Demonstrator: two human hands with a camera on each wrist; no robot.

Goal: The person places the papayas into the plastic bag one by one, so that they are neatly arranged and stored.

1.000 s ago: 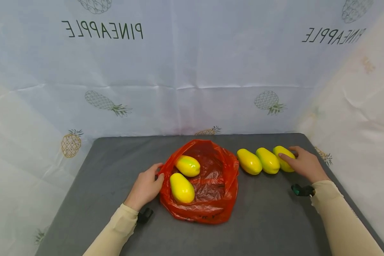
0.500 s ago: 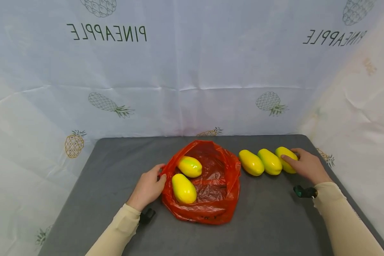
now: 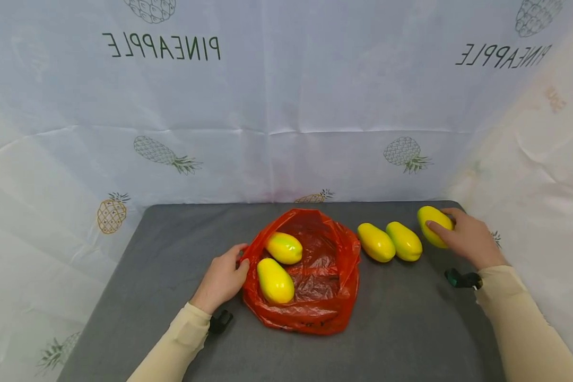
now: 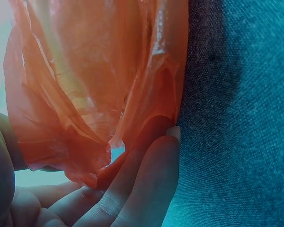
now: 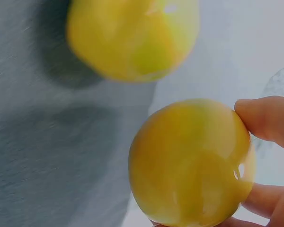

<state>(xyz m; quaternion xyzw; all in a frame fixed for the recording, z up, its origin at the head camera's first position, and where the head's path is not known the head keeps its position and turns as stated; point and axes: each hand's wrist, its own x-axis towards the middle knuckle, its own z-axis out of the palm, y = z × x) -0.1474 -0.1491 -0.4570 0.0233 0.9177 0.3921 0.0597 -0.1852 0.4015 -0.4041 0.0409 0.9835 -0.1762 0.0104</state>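
Observation:
My right hand (image 3: pixel 471 236) grips a yellow papaya (image 3: pixel 433 225) at the far right, lifted above the table; in the right wrist view the thumb and fingertips are around this papaya (image 5: pixel 191 163). At the left side of an open red plastic bag (image 3: pixel 315 313), my left hand (image 3: pixel 221 278) holds the rim. The left wrist view shows the bag's film (image 4: pixel 80 146) between thumb and fingers. Inside the bag lie two papayas, one upper (image 3: pixel 284 248) and one lower (image 3: pixel 275 281). Two more, a left papaya (image 3: pixel 375 242) and a right papaya (image 3: pixel 404 241), lie side by side right of it.
A dark grey cloth covers the table (image 3: pixel 387 329). White curtains (image 3: pixel 315 90) printed with pineapples hang behind and at both sides, close to the table's edges.
My right hand has lifted the rightmost papaya off the table, up and to the right, away from the other two. The left hand stays at the bag's rim.

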